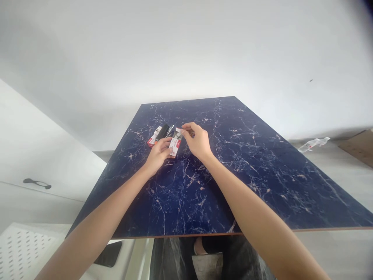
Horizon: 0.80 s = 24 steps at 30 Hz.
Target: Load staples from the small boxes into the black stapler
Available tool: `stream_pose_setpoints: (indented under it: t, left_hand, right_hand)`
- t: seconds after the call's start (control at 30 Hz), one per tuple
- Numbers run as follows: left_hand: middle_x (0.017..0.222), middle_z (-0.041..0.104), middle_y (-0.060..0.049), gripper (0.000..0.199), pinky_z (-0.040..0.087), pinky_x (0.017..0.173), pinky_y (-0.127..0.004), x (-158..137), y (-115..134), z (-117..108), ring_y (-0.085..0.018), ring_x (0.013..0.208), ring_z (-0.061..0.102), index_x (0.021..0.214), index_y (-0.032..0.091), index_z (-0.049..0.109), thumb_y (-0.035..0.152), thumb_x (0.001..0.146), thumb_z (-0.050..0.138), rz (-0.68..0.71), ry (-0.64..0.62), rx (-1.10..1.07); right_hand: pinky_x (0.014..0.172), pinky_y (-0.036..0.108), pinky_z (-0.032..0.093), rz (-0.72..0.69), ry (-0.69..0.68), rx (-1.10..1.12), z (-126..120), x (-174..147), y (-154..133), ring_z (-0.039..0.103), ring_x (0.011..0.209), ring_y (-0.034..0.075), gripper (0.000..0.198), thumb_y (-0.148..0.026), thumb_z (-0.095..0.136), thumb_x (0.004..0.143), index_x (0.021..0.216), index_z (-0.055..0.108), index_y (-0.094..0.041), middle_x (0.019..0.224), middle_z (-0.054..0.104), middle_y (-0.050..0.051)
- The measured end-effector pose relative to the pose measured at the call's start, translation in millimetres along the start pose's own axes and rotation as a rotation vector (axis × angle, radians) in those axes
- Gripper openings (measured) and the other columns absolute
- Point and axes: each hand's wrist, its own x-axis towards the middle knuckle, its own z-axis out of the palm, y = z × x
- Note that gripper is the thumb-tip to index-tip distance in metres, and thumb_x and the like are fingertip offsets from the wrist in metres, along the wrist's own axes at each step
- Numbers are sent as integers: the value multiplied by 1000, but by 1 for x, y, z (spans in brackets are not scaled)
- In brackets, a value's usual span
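My left hand (159,154) is closed round the lower part of a small white and red box (175,144), which is tilted above the blue marbled table (186,194). My right hand (196,139) pinches at the box's upper end, where a white flap seems to stand up. Just left of the box lie a black case-like item (162,133) with some orange on it and another white and red box (154,136). A clear, shiny packet (170,130) rests between them and the held box. My left fingers partly cover these items.
A white wall (186,50) rises behind the table. To the left is a white cabinet with a dark handle (37,183). Below the table's front left edge lies a dark phone-like slab (108,254). Crumpled clear plastic (314,144) and a cardboard box (359,147) are at the right.
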Motion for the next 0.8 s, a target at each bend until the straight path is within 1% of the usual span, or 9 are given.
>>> stream_pose_setpoints:
  t: [0.1,0.17,0.33,0.4,0.53,0.63,0.7,0.77,0.8]
  left_hand:
    - [117,68,-10,46,61,73,-36,-1,1,2,-21,90,68,127,21,57,28,83,69,18,8,16]
    - [118,67,-11,46,61,72,-35,-1,2,2,-22,91,68,127,21,57,28,84,69,34,8,30]
    - [120,67,-10,43,62,71,-32,0,-1,1,-23,96,68,127,21,58,26,85,68,74,-8,96]
    - [122,66,-10,41,62,71,-32,1,-3,-1,-23,98,68,127,21,58,26,87,66,92,-9,121]
    - [126,66,-11,40,62,73,-33,2,-5,-3,-25,104,68,127,22,58,26,88,65,119,-11,165]
    - [127,66,-11,39,61,74,-34,3,-6,-3,-26,106,67,127,21,59,25,88,63,126,29,197]
    - [128,66,-11,38,60,78,-35,3,-6,-3,-26,108,67,125,20,60,23,88,62,150,68,235]
    - [129,66,-11,36,58,81,-36,3,-6,-3,-27,111,66,124,20,61,22,88,61,168,81,266]
    - [130,66,-11,36,58,81,-36,4,-6,-4,-27,112,66,124,20,61,22,88,61,169,77,269]
  right_hand:
    - [86,39,48,-102,-29,-122,0,-2,-1,61,93,24,17,-30,53,98,102,69,-27,101,74,4]
    - [87,40,48,-121,-38,-153,0,-2,0,60,95,25,18,-29,52,98,105,69,-27,102,74,4]
    - [83,35,49,-15,-109,-111,0,0,1,64,88,21,20,-30,52,99,107,70,-26,97,75,3]
    - [83,35,49,-14,-103,-136,0,0,1,63,88,21,21,-29,51,99,107,71,-25,98,75,3]
    - [88,37,47,-144,-83,-214,1,0,5,59,90,23,24,-26,47,101,106,71,-23,101,75,4]
    - [90,39,45,-245,-140,-267,0,3,10,57,89,23,31,-24,41,103,107,71,-21,101,73,8]
    - [90,40,44,-299,-198,-300,-4,5,12,55,91,24,34,-22,38,103,109,71,-19,101,71,10]
    - [91,40,43,-320,-232,-301,-7,7,11,54,93,25,35,-20,37,103,111,71,-18,100,70,10]
    - [91,39,43,-309,-234,-281,-8,7,11,55,94,24,35,-19,36,103,112,70,-19,101,70,10]
